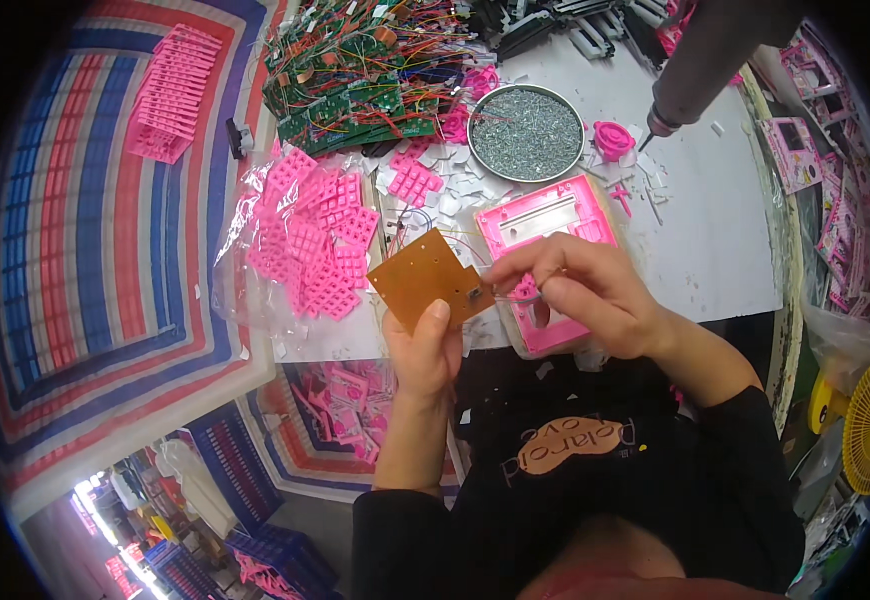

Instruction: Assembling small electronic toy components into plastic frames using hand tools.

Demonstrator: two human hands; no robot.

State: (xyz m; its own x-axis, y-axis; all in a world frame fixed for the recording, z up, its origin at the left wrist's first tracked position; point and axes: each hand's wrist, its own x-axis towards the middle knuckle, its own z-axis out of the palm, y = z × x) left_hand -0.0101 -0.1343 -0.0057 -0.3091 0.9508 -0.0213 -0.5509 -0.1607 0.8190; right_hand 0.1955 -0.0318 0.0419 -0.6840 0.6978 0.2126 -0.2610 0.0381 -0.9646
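Observation:
A brown circuit board [420,275] is tilted in front of me, with a small dark component near its right corner. My left hand [423,350] grips its lower edge, thumb on the brown face. At the board's right side is my right hand [595,295], fingers bent and closed around thin wires [517,299] that run from the board. Its index fingertip is close to the board's edge. Beneath that hand lies a pink plastic casing [595,210] with a silvery strip inside, partly covered by the fingers.
A round tin of small screws [527,133] stands behind the casing. Pink keypads [310,240] spill from a clear bag at left, below heaped green circuit boards [355,110]. An electric screwdriver [695,80] hangs at upper right. Stacked pink parts [173,95] stand on striped sheeting.

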